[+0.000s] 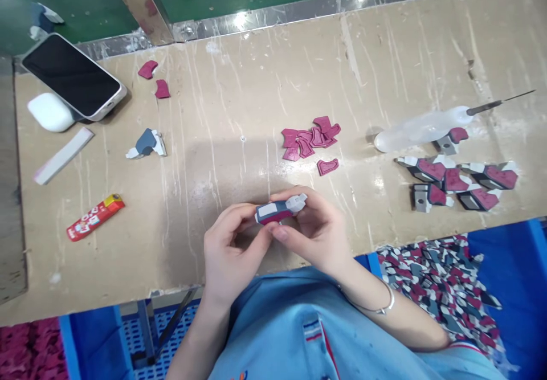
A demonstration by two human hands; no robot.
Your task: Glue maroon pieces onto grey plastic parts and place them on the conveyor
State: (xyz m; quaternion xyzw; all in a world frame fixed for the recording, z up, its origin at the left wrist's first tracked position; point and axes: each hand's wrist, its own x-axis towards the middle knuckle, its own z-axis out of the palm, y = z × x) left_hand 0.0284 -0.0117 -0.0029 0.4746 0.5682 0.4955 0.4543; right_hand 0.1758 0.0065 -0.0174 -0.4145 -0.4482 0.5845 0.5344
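Observation:
Between my two hands, above the table's front edge, is a small plastic part [276, 212] in dark blue, light grey and maroon. My left hand [233, 246] pinches its left end with thumb and fingers. The right end, with the grey tip, is gripped by my right hand [318, 229], whose thumb presses on the lower maroon side. Just beyond my hands lies a pile of loose maroon pieces [305, 141], with one maroon piece [327, 167] apart from it. Several joined parts [444, 178] in the same colours lie to the right.
A clear bottle with a needle tip [423, 129] lies at the right. On the left are a phone [74, 75], a white case [50, 112], a white strip [64, 156], a red packet [94, 217] and a blue-grey part [147, 142]. Below the table stands a blue bin [508, 289] of parts.

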